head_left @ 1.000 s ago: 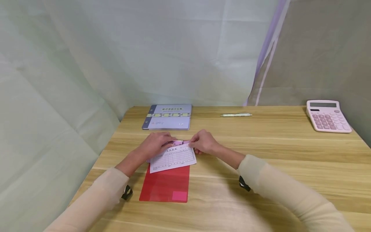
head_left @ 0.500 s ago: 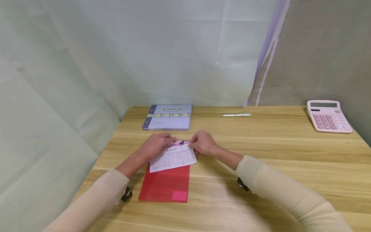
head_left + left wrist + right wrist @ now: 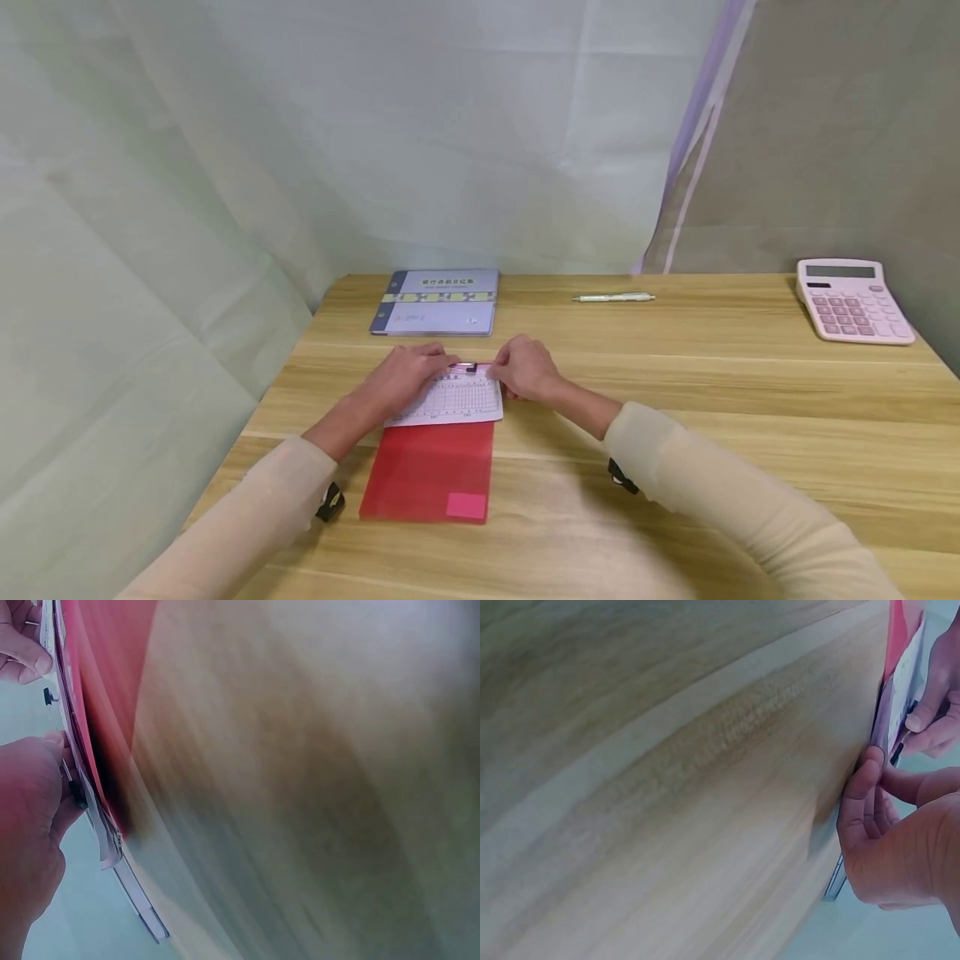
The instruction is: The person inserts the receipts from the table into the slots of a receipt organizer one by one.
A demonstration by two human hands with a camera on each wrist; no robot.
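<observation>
A printed white form [image 3: 457, 400] lies over the upper part of a red, see-through file folder [image 3: 427, 467] with a pink label at its lower right. A metal clip [image 3: 467, 367] with black ends sits at the folder's top edge, above the form's heading. My left hand [image 3: 405, 375] covers the form's upper left and pinches the clip; in the left wrist view the thumb and fingers of that left hand [image 3: 30, 817] close around it. My right hand [image 3: 527, 368] pinches the form's upper right corner; the right wrist view has this right hand [image 3: 892, 832] with thumb and fingertips at the edge.
Behind the hands lies a blue-grey account book [image 3: 435, 304] with a yellow band. A white pen [image 3: 613, 297] is near the table's far edge, and a pink calculator [image 3: 855, 302] is at the far right. Pale cloth [image 3: 450, 150] hangs behind the wooden table [image 3: 712, 392].
The form has moved up toward the clip and turned straighter, so more of the red folder shows below it. Both hands keep nearly the same place.
</observation>
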